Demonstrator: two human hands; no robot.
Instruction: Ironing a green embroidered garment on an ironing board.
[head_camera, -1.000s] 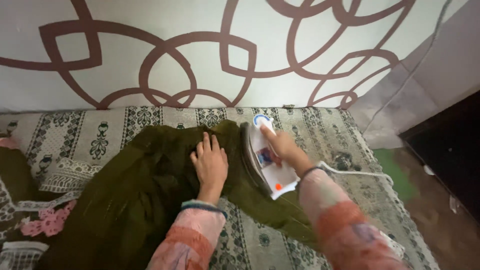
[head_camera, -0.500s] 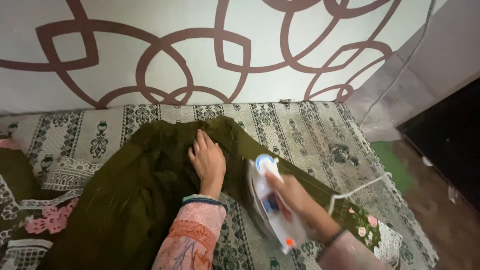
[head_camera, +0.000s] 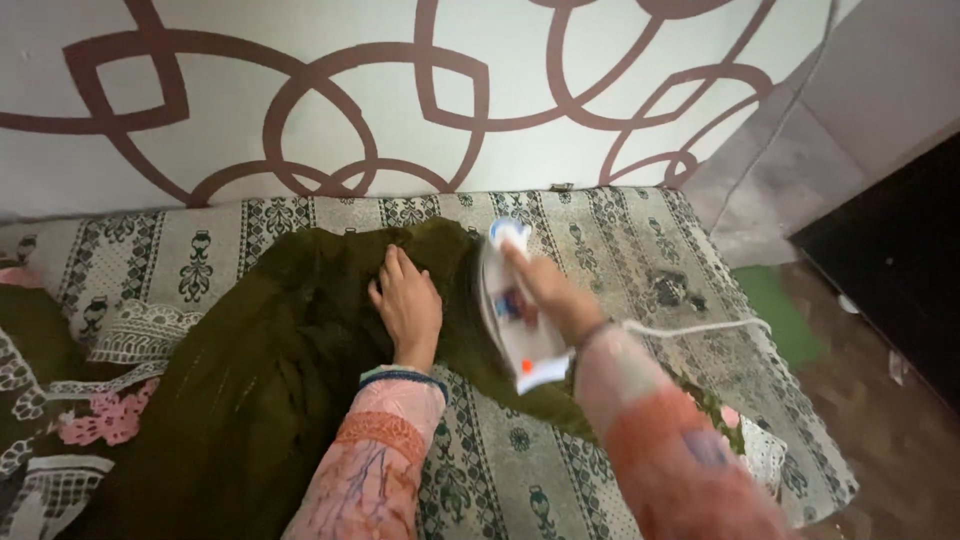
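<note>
Dark olive-green garment (head_camera: 250, 380) is spread over a patterned cover (head_camera: 620, 250) laid on a low surface against a wall painted with brown looping lines (head_camera: 400, 90). The left hand (head_camera: 408, 305) is laid flat on the cloth, palm down, fingers extended and held close together, pinning the fabric just beside the iron. A white electric iron (head_camera: 518, 305) is gripped by the right hand (head_camera: 550, 290), fingers wrapped around the handle; hand and iron are motion-blurred. The iron is set on the upper right part of the garment, near its edge, with a white cord (head_camera: 700, 326) trailing off to the right. Progress, as a judgement: only the strip by the iron looks flattened; the large lower-left portion of the garment is seen bunched and rippled, so most of the pressing appears left. More patterned fabric with pink flowers (head_camera: 95, 420) lies at the left edge. Bare floor (head_camera: 880, 420) is seen at the right.
</note>
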